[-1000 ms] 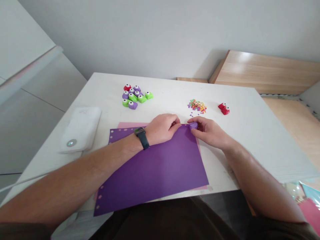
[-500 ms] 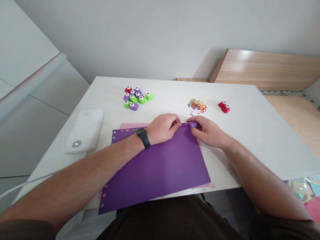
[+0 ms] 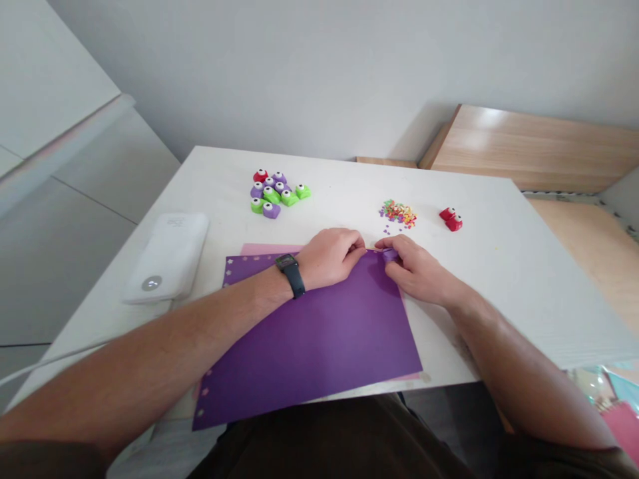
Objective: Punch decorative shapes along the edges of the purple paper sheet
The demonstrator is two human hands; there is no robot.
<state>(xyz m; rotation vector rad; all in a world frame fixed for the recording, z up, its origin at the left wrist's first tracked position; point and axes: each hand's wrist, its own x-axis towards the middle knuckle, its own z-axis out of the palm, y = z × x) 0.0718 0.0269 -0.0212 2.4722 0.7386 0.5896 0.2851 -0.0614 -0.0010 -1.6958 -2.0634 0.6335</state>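
A purple paper sheet (image 3: 319,332) lies on the white table (image 3: 499,279), over a pink sheet (image 3: 259,249). Small punched holes run along its left and far-left edges. My left hand (image 3: 329,256), with a dark watch on the wrist, is curled and pinches the sheet's far edge. My right hand (image 3: 419,269) is closed on a small purple paper punch (image 3: 390,254) set on the sheet's far right corner. The two hands almost touch.
Several green, purple and red small punches (image 3: 275,191) cluster at the back left. A heap of coloured paper bits (image 3: 398,213) and two red punches (image 3: 451,219) lie behind my right hand. A white device (image 3: 167,256) sits at the left. Wooden furniture (image 3: 529,143) stands behind.
My right hand has closed further over the purple punch at the corner, hiding more of it. The left hand keeps its pinch on the edge. The view shifted slightly.
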